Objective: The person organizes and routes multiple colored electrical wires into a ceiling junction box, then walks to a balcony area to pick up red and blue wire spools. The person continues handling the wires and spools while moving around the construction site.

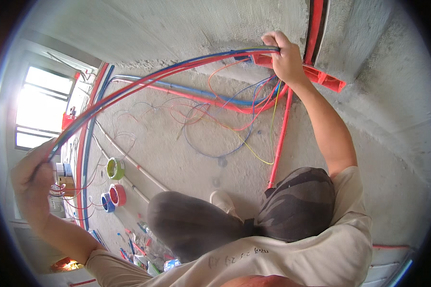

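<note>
A long bundle of red, blue and green wires arches between my raised hands. My left hand, at the far left, is closed around one end of it. At the upper right, near the wall, my right hand grips the other end between thumb and fingers. Just beside and below the right hand, red electrical boxes sit at the foot of the wall. Thin loose wires in blue, red and yellow spill from there in loops over the concrete floor.
Red conduit and blue conduit run along the floor. Green, red and blue wire coils stand left of my knees, near pale pipes. Scraps lie lower left. A window is at left.
</note>
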